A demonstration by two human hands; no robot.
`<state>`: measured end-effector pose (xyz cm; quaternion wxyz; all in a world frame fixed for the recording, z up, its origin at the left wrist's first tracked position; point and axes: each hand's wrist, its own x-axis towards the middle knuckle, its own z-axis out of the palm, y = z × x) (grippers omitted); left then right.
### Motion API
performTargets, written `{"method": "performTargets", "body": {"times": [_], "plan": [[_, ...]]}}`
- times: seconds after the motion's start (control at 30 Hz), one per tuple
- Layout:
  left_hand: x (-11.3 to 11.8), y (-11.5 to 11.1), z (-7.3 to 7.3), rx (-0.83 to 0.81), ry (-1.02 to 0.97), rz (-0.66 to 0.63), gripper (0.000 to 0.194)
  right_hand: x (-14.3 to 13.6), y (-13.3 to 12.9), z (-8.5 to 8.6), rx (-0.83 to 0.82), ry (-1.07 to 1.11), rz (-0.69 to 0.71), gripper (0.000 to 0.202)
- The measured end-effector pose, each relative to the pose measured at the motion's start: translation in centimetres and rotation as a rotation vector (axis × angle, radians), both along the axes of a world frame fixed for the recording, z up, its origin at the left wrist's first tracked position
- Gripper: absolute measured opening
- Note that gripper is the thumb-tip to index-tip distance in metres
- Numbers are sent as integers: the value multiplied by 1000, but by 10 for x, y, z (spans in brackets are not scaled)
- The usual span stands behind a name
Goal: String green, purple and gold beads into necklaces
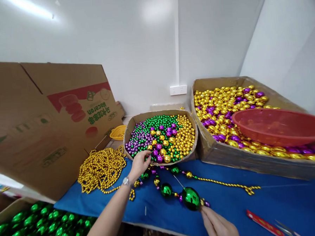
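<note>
The bead strand (177,192) you are working on lies across the blue counter (257,204), just in front of the small box of mixed beads (161,137). It runs from small green and gold beads near your left wrist through a mid-sized green ball (166,190) to a large green oval bead (191,198), with little purple and gold beads between them. A thin gold beaded tail (224,185) trails off to the right and ends in a small loop.

Your right hand (218,225) is low in the frame, fingers drawn together, its fingertips touching the strand just beside the large green oval bead. Your left hand (139,163), a watch on its wrist, reaches over the near rim of the small box, its fingertips pinched on a small gold bead (149,147) at the edge of the pile.

That box holds purple, green and gold beads in rough patches. To its left a heap of gold bead chains (102,168) lies on the counter, with a small yellow basket (118,132) behind it. To the right stands a large cardboard box (244,159) of gold and purple balls with a red plastic basin (279,125) resting on top. A bin of green balls (33,226) sits at lower left, below flattened cardboard boxes (41,120) leaning against the wall. Scissors (287,228) and a red strip (263,223) lie at the counter's lower right.
</note>
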<state>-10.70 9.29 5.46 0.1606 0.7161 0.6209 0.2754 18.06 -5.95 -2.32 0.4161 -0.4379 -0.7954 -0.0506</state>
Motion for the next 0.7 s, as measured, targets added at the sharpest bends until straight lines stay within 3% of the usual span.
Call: {"method": "performTargets", "body": {"times": [0.07, 0.2, 0.27, 0.4, 0.7], "plan": [[13, -22, -5, -41, -309, 3, 31, -2, -2, 1, -35, 20, 20, 27], [44, -60, -13, -370, -1289, -33, 30, -6, -4, 5, -84, 59, 32, 27], [56, -71, -15, -476, -1492, -48, 27, -7, -5, 8, -99, 62, 36, 27], [69, -79, -14, -532, -1547, -76, 26, -6, -6, 13, -99, 62, 26, 27], [73, -83, -12, -482, -1399, -124, 28, 1, -6, 8, -74, 17, -4, 29]]}}
